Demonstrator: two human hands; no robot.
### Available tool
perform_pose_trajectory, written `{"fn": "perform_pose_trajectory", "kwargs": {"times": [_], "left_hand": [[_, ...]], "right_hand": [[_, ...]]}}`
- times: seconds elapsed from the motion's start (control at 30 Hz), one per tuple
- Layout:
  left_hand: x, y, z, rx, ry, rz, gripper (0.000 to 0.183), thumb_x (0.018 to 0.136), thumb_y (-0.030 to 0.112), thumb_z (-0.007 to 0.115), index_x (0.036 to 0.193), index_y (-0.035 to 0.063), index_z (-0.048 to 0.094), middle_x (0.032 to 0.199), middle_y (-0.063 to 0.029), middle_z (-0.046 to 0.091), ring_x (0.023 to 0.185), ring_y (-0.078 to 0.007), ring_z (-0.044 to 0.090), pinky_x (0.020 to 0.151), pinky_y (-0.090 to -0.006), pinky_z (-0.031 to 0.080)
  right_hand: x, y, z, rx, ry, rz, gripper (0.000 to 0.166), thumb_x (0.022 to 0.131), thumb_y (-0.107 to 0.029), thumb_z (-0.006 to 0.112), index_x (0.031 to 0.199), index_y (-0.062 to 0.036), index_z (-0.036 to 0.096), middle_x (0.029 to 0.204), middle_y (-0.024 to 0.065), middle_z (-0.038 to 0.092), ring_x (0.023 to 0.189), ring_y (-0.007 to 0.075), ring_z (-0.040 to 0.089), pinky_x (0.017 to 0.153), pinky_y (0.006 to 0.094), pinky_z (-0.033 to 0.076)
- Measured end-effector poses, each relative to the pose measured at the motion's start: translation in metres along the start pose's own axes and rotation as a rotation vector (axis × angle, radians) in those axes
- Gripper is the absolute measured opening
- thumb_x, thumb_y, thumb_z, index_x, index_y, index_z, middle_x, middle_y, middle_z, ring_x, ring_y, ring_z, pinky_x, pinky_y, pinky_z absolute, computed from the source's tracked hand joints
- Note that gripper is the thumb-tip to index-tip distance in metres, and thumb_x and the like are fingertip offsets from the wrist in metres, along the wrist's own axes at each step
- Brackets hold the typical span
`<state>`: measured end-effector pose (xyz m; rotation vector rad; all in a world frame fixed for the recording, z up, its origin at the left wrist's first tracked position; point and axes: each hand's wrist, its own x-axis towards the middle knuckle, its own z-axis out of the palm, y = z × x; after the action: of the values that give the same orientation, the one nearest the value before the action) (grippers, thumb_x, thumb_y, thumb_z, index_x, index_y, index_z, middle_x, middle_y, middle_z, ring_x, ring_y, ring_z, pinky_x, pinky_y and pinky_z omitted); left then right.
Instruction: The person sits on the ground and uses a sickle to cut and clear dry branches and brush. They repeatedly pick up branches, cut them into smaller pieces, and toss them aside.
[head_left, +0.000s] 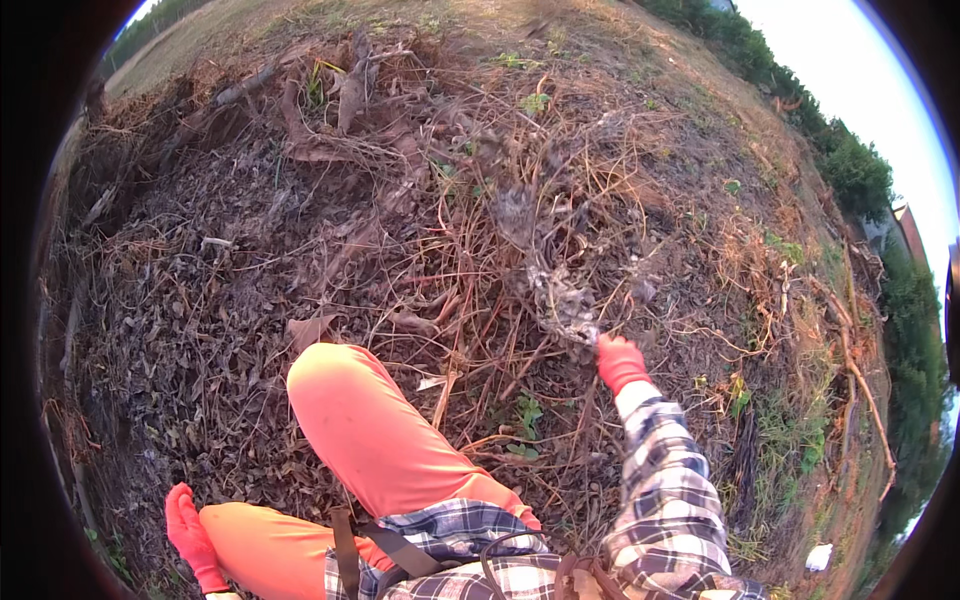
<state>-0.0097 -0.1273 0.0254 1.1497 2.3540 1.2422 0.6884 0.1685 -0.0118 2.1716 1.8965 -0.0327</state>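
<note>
My right hand (622, 363), in a red glove, is closed around one end of a clump of dry grey plant stems and withered leaves (561, 294). From the fist the clump stretches up and to the left over tangled dry vines (480, 247), and its far part is blurred. At the lower left, my left hand (189, 529), also in a red glove, lies flat against the outer side of my bent left knee (232, 525). Its fingers are straight, and no object shows in it.
Dead leaves (180, 367) cover the ground to the left. A weathered stump or thick root (352, 97) juts up at the far side. Long dry branches (851, 360) lie at the right, near a white scrap (819, 556). My right knee (330, 375) is bent before me.
</note>
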Motion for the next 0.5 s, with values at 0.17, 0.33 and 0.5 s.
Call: {"fn": "perform_pose_trajectory", "kwargs": {"times": [0.17, 0.33, 0.5], "left_hand": [[-0.008, 0.019, -0.008, -0.022, -0.044, -0.132, 0.022, 0.095, 0.016, 0.050, 0.109, 0.0022, 0.060, 0.095, -0.0010, 0.061, 0.085, -0.0091, 0.055, 0.078, -0.0229, 0.045], [-0.011, 0.009, -0.004, -0.130, 0.026, -0.134, 0.024, 0.095, 0.018, 0.051, 0.109, 0.0007, 0.060, 0.098, -0.0014, 0.061, 0.086, -0.0106, 0.056, 0.079, -0.0242, 0.046], [-0.006, 0.056, 0.007, -0.041, 0.073, -0.172, 0.023, 0.090, 0.017, 0.055, 0.102, -0.0011, 0.063, 0.093, -0.0094, 0.067, 0.086, -0.0154, 0.063, 0.081, -0.0289, 0.049]], "right_hand": [[0.010, -0.006, 0.009, 0.083, -0.027, -0.001, 0.029, 0.080, -0.023, 0.060, 0.105, -0.0099, 0.055, 0.107, 0.0211, 0.058, 0.100, 0.0391, 0.058, 0.083, 0.0463, 0.048], [0.001, 0.015, -0.076, 0.219, -0.144, -0.140, 0.058, 0.068, -0.037, 0.068, 0.118, -0.0100, 0.054, 0.107, 0.0151, 0.059, 0.104, 0.0343, 0.055, 0.090, 0.0431, 0.043], [0.003, -0.063, -0.114, 0.137, 0.624, -0.571, 0.056, 0.071, -0.015, 0.070, 0.121, -0.0006, 0.050, 0.120, 0.0175, 0.054, 0.111, 0.0357, 0.050, 0.095, 0.0439, 0.039]]}}
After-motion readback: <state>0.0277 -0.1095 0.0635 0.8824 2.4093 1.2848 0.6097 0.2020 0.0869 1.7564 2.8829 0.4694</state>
